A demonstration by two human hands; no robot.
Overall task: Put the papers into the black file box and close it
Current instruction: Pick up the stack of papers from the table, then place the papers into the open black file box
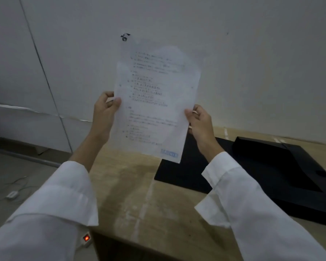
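I hold a thin stack of white printed papers (156, 102) upright in front of me, above the table. My left hand (104, 112) pinches the stack's left edge and my right hand (199, 121) pinches its right edge. A blue stamp shows at the sheet's lower right corner. The black file box (282, 172) lies open on the table at the right, below and behind my right arm; its flat lid (179, 174) is spread out toward the left, partly hidden by the papers and my sleeve.
The light wooden table (132, 189) stands against a white wall (252, 63). On the floor to the left lie a power strip with a lit red switch (86, 238), a cable and a small white adapter (12, 194).
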